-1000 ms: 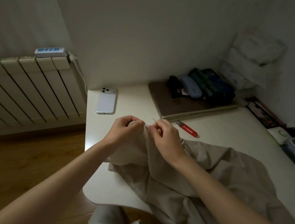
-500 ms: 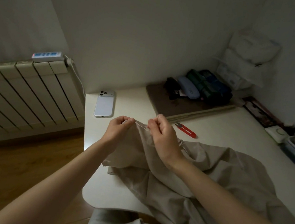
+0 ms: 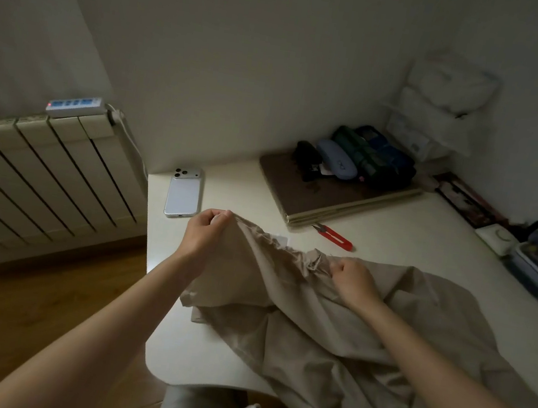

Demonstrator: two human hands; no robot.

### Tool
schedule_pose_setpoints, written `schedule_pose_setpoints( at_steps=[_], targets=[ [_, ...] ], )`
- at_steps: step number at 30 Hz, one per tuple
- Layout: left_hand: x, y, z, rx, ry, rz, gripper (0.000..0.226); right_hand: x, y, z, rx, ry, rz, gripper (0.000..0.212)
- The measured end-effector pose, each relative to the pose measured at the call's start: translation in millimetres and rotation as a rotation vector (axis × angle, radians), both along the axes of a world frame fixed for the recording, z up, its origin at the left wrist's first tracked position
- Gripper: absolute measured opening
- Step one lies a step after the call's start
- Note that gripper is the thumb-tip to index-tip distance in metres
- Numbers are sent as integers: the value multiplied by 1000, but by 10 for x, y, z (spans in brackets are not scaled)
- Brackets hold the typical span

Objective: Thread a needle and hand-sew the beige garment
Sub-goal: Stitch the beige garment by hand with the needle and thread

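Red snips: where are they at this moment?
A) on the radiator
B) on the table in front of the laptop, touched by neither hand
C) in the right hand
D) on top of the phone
B: the red snips lie on the table just in front of the laptop, while the left hand and right hand both hold the garment.

Both hands pinch the beige garment [image 3: 330, 323] edge, left hand [image 3: 204, 232] lifted, right hand [image 3: 352, 277] lower; red snips [image 3: 337, 238] lie on the surface [image 3: 429, 236]
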State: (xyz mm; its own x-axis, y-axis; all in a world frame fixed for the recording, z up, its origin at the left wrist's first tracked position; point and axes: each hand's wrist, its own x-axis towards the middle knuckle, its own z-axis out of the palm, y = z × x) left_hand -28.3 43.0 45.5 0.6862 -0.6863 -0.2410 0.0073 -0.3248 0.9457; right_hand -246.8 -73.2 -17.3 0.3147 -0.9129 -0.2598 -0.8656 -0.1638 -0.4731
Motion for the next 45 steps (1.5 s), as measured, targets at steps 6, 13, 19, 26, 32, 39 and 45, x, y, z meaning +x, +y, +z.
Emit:
schedule_pose_setpoints(
  at_steps=[6,13,19,26,32,39,45],
  targets=[
    [-111,-45,70,-32,-18,-52,18,86,141,103,9,-96,81,29],
    [-296,-54,182,-89,11,-108,17,442,347,618,-133,-558,150,30],
    [-375,-5,207,-109,38,-165,17,626,494,743,47,-548,225,22],
    [-294,73,160,-107,7,-201,21,570,635,710,-137,-652,295,20],
    [-282,53,148,-96,-54,-181,19,532,688,824,-252,-658,359,20],
    [-257,2,172,-102,-68,-266,19,546,898,809,-187,-565,575,15],
    [-247,88,276,-149,117,-385,17,537,626,929,-76,-808,254,26]
  ],
)
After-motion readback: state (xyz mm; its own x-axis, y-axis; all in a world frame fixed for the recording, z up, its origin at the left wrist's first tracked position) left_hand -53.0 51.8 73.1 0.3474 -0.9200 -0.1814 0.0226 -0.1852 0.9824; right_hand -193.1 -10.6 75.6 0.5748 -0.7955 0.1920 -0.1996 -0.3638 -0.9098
